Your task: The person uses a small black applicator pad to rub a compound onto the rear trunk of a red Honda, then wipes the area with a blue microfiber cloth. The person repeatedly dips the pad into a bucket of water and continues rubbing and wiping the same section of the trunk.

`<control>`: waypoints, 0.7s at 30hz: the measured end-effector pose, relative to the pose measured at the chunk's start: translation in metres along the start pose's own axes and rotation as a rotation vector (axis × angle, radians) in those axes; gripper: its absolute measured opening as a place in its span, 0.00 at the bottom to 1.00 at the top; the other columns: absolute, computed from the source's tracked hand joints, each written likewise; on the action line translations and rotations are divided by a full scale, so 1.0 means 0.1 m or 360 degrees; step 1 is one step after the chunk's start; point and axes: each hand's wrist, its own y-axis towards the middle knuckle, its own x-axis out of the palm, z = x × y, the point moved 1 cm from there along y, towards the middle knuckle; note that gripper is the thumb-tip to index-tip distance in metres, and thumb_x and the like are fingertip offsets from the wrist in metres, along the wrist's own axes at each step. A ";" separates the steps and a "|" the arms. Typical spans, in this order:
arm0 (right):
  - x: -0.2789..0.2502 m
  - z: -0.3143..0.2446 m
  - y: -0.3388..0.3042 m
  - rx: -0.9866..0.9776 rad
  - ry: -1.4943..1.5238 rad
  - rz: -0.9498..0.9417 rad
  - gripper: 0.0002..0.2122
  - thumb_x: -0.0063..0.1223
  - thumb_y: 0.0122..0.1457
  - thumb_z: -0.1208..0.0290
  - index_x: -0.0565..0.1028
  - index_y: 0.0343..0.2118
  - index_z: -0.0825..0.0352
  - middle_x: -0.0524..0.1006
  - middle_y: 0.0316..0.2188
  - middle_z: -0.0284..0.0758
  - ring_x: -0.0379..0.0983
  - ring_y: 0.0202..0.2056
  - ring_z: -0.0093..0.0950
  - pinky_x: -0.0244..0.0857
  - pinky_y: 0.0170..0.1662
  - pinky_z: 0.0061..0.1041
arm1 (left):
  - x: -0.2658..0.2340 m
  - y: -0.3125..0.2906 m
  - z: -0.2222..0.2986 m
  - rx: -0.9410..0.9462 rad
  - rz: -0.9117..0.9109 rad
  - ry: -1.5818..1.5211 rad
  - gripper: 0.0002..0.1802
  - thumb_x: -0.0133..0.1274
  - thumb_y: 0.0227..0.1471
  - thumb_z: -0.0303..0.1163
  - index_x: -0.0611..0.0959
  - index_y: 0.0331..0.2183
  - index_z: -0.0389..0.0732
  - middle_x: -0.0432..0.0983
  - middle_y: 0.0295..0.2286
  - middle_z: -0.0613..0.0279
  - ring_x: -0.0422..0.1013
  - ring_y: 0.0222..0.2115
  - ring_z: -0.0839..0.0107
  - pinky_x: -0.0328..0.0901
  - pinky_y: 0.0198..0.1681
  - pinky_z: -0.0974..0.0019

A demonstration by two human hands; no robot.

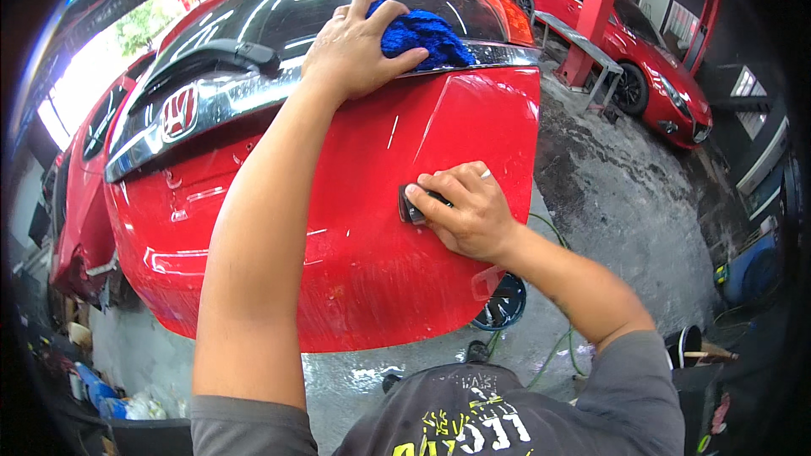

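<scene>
The left hand's fingers grip a cloth on the trim; the right hand's clamp a block against the tailgate. The wiper sits left of the left fingers, a bucket below the right ones; farther right, a post partly hides a car.

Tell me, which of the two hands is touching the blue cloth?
The left hand, the higher one by the rear window, touches the blue cloth. The right hand, lower on the red tailgate, holds a small dark block instead.
</scene>
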 end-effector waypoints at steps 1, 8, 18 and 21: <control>-0.06 0.16 0.06 0.0054 -0.0064 -0.0036 0.22 0.73 0.55 0.63 0.83 0.53 0.58 0.83 0.39 0.33 0.79 0.39 0.36 0.69 0.45 0.43 | 0.01 0.00 -0.01 0.0015 -0.0003 0.0014 0.41 0.66 0.58 0.67 0.81 0.65 0.56 0.70 0.68 0.50 0.71 0.66 0.41 0.69 0.69 0.42; -0.35 1.20 0.13 0.0728 -0.0343 0.0254 0.23 0.76 0.57 0.63 0.82 0.55 0.60 0.83 0.46 0.38 0.78 0.48 0.44 0.71 0.50 0.47 | -0.03 0.01 0.08 0.0012 0.0031 0.0066 0.40 0.67 0.58 0.66 0.81 0.64 0.56 0.70 0.67 0.51 0.71 0.66 0.42 0.69 0.68 0.42; -0.49 1.71 0.10 0.0862 -0.0447 0.0390 0.20 0.75 0.59 0.60 0.82 0.53 0.57 0.82 0.44 0.35 0.79 0.50 0.43 0.73 0.52 0.47 | -0.03 0.06 0.10 0.0015 -0.0022 0.0085 0.39 0.67 0.58 0.65 0.82 0.63 0.55 0.72 0.65 0.52 0.72 0.64 0.43 0.70 0.67 0.42; -0.32 1.08 -0.06 0.0565 -0.0215 0.0377 0.24 0.77 0.56 0.61 0.81 0.54 0.57 0.82 0.43 0.33 0.78 0.45 0.40 0.70 0.51 0.46 | 0.00 0.03 0.05 0.0047 -0.0004 0.0089 0.39 0.68 0.59 0.63 0.81 0.63 0.52 0.73 0.63 0.52 0.74 0.63 0.44 0.70 0.66 0.43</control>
